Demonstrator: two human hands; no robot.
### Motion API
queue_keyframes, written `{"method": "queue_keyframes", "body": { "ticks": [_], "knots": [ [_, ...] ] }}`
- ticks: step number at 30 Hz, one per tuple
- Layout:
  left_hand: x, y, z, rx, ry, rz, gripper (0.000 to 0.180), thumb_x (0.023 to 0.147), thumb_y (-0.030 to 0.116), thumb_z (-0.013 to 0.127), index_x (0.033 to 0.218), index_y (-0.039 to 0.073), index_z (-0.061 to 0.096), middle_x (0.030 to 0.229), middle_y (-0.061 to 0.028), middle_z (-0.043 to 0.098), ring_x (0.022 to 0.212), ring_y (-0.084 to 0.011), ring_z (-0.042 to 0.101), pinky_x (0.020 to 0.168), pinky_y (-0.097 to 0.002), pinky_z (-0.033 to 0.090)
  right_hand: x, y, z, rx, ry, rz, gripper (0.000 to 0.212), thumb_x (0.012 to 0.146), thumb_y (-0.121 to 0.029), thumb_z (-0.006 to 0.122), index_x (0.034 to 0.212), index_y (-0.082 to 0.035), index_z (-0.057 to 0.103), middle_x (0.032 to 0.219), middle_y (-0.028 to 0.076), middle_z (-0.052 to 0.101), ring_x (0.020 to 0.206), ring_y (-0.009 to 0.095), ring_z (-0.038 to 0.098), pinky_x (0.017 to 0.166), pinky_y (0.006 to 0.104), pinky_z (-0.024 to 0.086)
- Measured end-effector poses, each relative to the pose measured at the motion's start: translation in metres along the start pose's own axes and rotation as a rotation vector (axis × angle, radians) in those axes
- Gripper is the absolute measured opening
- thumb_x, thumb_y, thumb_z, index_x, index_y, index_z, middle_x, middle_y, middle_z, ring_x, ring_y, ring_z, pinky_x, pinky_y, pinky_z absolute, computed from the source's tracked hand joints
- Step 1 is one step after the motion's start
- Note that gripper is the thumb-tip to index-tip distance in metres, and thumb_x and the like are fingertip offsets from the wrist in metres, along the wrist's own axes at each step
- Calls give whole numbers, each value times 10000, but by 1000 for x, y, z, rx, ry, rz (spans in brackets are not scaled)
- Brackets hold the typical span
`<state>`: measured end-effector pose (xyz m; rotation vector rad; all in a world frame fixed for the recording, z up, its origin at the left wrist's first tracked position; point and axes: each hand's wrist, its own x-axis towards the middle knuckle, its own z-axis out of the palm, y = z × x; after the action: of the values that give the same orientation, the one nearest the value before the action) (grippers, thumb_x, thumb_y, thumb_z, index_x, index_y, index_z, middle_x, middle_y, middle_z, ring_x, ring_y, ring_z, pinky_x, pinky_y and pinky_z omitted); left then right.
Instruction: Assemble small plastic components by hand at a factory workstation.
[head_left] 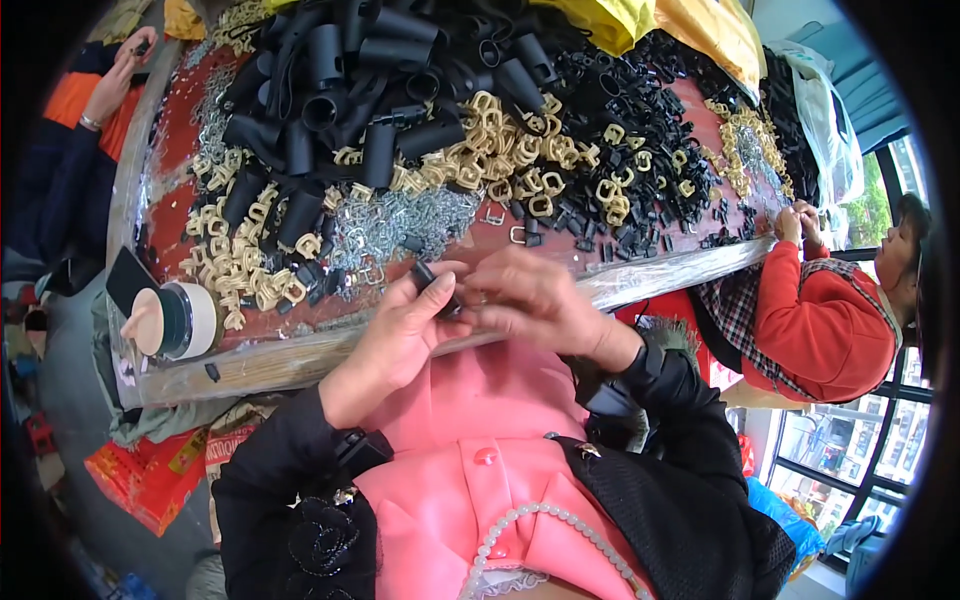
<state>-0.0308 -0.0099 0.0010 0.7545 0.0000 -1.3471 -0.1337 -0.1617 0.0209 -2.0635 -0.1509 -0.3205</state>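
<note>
A small black plastic piece [424,274] sits pinched between the thumb and fingers of my left hand [392,335], just over the table's near edge. Close against it on the right is my right hand [540,300], its fingers bent and the thumb drawn in toward the same spot. What the right fingertips hold is too blurred to make out. Just beyond both hands lies a heap of small silver metal pieces [400,225]. Gold-coloured buckle pieces [500,145] and small black plastic parts [640,130] are piled farther back and to the right.
Black tubes [380,155] heap up at the back of the red table [600,255], which has a wooden edge [270,370]. A round jar [190,320] and a flat black object [130,280] stand at left. Co-workers in red [830,330] and orange [68,95] sit at either side.
</note>
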Motion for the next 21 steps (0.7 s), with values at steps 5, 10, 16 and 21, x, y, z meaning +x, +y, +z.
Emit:
{"method": "queue_keyframes", "body": {
  "ticks": [5, 10, 16, 21],
  "knots": [
    [-9, 10, -13, 205, 98, 136, 264, 807, 143, 553, 1036, 44, 465, 801, -52, 546, 649, -101, 530, 530, -185, 417, 17, 34, -17, -409, 52, 121, 198, 715, -59, 584, 911, -41, 560, 859, 104, 539, 708, 243, 547, 605, 309, 444],
    [-10, 9, -16, 240, 89, 155, 271, 793, 125, 569, 1027, 36, 468, 775, -40, 541, 637, -85, 517, 540, -194, 411, 22, 49, -5, -695, 23, 61, 125, 736, -63, 536, 859, -41, 536, 812, 110, 511, 692, 295, 533, 576, 344, 442],
    [-6, 10, -18, 272, 69, 151, 294, 780, 131, 585, 1027, 26, 465, 775, -23, 538, 636, -81, 516, 557, -200, 414, 32, 55, -3, -699, -40, 148, 118, 736, -58, 509, 854, -45, 507, 776, 127, 482, 671, 316, 516, 568, 375, 433],
    [-5, 7, -11, 366, 65, 274, 242, 774, 116, 588, 980, 27, 497, 766, -7, 530, 626, -71, 491, 555, -198, 402, 24, 47, 0, -472, 2, 169, 101, 787, -81, 492, 873, -28, 488, 714, 57, 474, 603, 217, 506, 507, 310, 404]
  ]
}}
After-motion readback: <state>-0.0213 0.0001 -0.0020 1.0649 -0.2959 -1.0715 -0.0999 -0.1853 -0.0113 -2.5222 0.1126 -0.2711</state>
